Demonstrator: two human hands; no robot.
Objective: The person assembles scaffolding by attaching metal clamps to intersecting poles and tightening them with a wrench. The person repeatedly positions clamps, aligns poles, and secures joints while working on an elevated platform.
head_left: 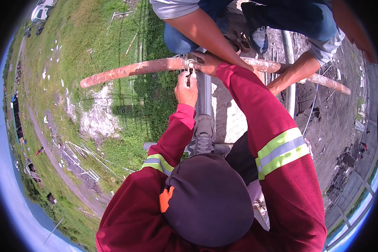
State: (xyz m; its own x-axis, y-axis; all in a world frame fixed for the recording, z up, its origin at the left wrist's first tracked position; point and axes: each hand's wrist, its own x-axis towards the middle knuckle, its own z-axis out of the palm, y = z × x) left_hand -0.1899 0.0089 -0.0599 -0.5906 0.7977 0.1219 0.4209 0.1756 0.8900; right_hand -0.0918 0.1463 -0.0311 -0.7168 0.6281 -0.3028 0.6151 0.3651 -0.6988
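A long rusty scaffold pipe runs across in front of me from left to right. Around it, near the middle, sits a metal scaffold coupler. My left hand grips the coupler's near side, thumb and finger pointing up along it. From the right, my right hand closes over the coupler and the pipe beside it. A co-worker's forearm passes behind my right forearm, which hides that hand. The co-worker's other hand is beside the pipe farther right; its grip is unclear.
A grey metal bar runs from below the coupler toward my shoe. Another pale pipe stands to the right. The co-worker's jeans-clad knee is close beyond the pipe. Grass lies left, with loose white pipes; bare ground lies right.
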